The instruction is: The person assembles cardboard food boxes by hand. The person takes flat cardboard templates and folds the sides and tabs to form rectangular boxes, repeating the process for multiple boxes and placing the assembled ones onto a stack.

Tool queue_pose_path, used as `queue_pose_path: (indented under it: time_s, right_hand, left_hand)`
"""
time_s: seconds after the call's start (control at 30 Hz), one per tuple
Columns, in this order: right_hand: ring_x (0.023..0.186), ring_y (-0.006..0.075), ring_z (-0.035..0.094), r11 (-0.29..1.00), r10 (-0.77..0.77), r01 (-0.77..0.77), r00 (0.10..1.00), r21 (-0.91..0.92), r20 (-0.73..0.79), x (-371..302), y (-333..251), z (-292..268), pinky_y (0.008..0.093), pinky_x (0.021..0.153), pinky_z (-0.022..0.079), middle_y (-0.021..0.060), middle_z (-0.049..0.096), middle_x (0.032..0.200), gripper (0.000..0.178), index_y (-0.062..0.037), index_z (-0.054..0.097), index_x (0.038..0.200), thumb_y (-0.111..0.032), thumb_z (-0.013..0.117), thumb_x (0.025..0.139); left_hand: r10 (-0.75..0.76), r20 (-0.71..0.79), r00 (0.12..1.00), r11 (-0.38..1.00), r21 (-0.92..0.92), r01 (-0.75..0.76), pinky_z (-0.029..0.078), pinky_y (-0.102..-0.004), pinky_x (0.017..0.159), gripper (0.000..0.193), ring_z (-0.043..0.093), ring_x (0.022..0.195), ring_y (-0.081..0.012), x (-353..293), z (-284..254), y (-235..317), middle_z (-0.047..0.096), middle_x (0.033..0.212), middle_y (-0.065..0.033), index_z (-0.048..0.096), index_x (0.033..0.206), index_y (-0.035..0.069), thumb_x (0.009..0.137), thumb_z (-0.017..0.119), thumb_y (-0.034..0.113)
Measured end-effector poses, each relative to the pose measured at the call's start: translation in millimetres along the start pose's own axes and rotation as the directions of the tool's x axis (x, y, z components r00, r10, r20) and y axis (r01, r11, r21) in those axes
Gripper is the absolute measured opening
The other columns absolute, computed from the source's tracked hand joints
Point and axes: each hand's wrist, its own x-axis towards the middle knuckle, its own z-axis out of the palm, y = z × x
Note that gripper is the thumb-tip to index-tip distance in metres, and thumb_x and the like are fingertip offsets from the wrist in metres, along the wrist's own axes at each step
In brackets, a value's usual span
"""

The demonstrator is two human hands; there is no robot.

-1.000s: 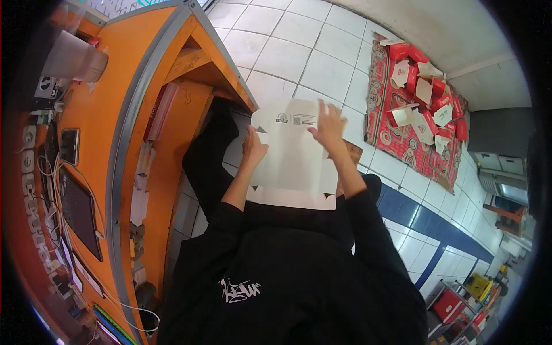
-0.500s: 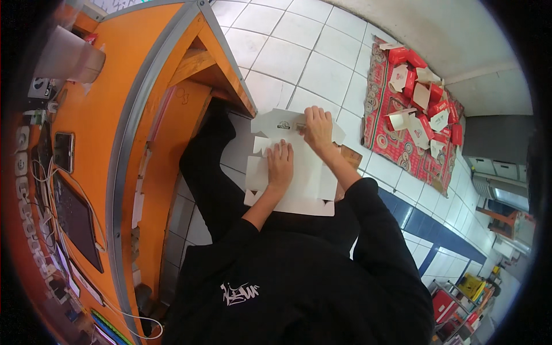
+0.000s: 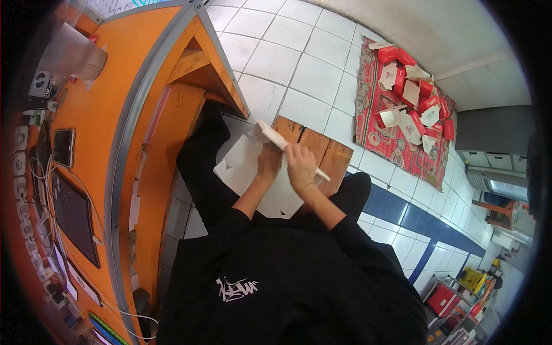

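Observation:
A flat white cardboard box blank [image 3: 278,194] lies at a slant across a wooden stool or low bench [image 3: 329,156] between my legs. Its far edge stands folded up as a narrow pale strip. My right hand [image 3: 301,167] is closed on that raised strip near its middle. Close beside it, my left hand [image 3: 268,164] has its fingers bent against the same fold, with the fingertips partly hidden by the strip. The blank's notched left side extends past my left hand.
On the right, red and white folded boxes [image 3: 411,95] lie heaped on a red patterned mat [image 3: 368,115] on the tiled floor. An orange table [image 3: 138,75] with a metal edge runs along my left, holding a tablet [image 3: 76,220], a phone [image 3: 64,150], cables and a plastic container [image 3: 75,54].
The blank has turned at a slant and shifted left, baring more of the wooden surface. Its far edge is now folded up. My right hand came down and nearer, beside my left hand.

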Motion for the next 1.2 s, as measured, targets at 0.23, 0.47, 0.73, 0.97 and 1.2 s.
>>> queue_pose_path:
  time_s: [0.23,0.47,0.73,0.97,1.2]
  right_hand:
    - [0.077,0.0211,0.052,0.98,-0.078,0.08,0.997,-0.181,0.022,-35,-54,16,0.0314,0.059,0.041,0.0063,0.05,0.081,0.016,-0.0066,0.054,0.088,-0.013,0.057,0.074]
    - [0.075,0.0217,0.052,0.994,-0.07,0.072,0.997,-0.086,0.024,-33,-38,8,0.0327,0.06,0.043,0.0068,0.049,0.079,0.015,-0.0062,0.054,0.087,-0.013,0.056,0.074]
    - [0.071,0.0177,0.052,0.984,-0.152,0.161,0.982,-0.079,0.112,-60,-46,28,0.0267,0.053,0.043,0.0052,0.048,0.077,0.012,-0.0069,0.054,0.086,-0.01,0.056,0.074]
    - [0.07,0.0175,0.052,0.976,-0.215,0.218,0.962,0.001,0.167,-66,-43,39,0.0268,0.053,0.044,0.0049,0.048,0.077,0.012,-0.0062,0.053,0.086,-0.009,0.056,0.075]
    - [0.075,0.0314,0.057,0.968,-0.001,-0.041,0.985,0.246,0.17,-30,1,12,0.0398,0.059,0.048,0.0126,0.056,0.079,0.017,-0.0063,0.055,0.086,-0.004,0.06,0.07]
  left_hand:
    - [0.026,0.014,1.0,0.913,-0.408,-0.018,0.049,-0.0417,0.083,0.044,0.062,0.095,-0.0303,-32,26,-48,0.063,0.101,-0.013,0.055,0.111,0.006,0.077,0.067,0.03]
    - [-0.244,0.159,0.957,0.743,-0.604,0.29,0.047,-0.0408,0.093,0.062,0.048,0.12,-0.0325,-23,33,-48,0.052,0.123,-0.02,0.041,0.126,0.001,0.077,0.066,0.03]
    - [0.045,0.239,0.97,0.999,-0.028,-0.039,0.033,-0.0424,0.104,0.051,0.049,0.118,-0.0299,-59,35,-50,0.057,0.121,-0.0122,0.057,0.119,0.013,0.082,0.05,0.047]
    - [0.134,0.132,0.982,0.989,-0.083,-0.124,0.037,-0.0464,0.095,0.033,0.054,0.106,-0.0319,-65,8,-44,0.063,0.108,-0.0102,0.065,0.101,0.012,0.081,0.055,0.037]
    - [-0.075,-0.079,0.994,0.987,0.138,0.086,0.021,-0.0522,0.107,0.062,0.03,0.133,-0.0353,-45,-39,-28,0.038,0.139,-0.0223,0.045,0.134,0.006,0.082,0.063,0.034]
